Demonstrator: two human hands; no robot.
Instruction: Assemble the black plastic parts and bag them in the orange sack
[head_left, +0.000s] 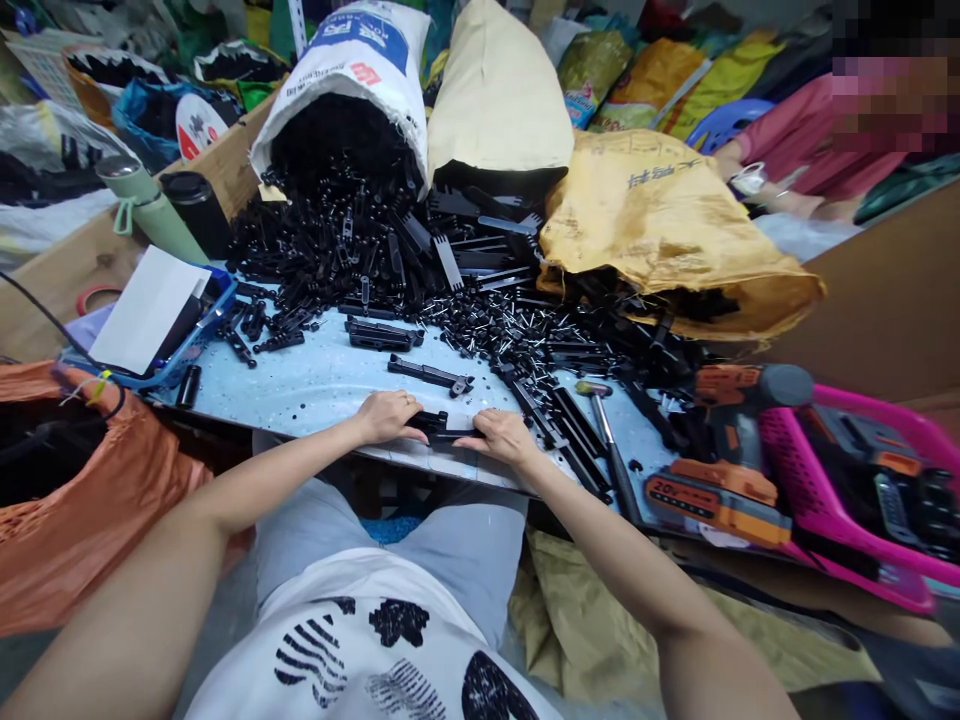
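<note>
Near the front edge of the blue work surface (pixel 255 390), a long black plastic part (pixel 439 432) lies crosswise between my hands. My left hand (pixel 390 418) closes on its left end, thumb toward me. The other end is gripped by my right hand (pixel 501 436), fingers curled over it. Just beyond them rests a similar black assembled piece (pixel 431 375). Farther back, a small stack of black pieces (pixel 382 334) lies side by side. Loose screws and pins (pixel 487 330) are heaped behind and to the right. The part's exact kind cannot be made out.
Sacks spill black parts at the back: a white sack (pixel 360 70), a cream sack (pixel 499 95) and a yellow sack (pixel 645 210). A hammer (pixel 611 440), cordless drill (pixel 731 450) and pink basket (pixel 795 480) stand right. A blue basket (pixel 202 320) sits left. Another person (pixel 810 150) is at back right.
</note>
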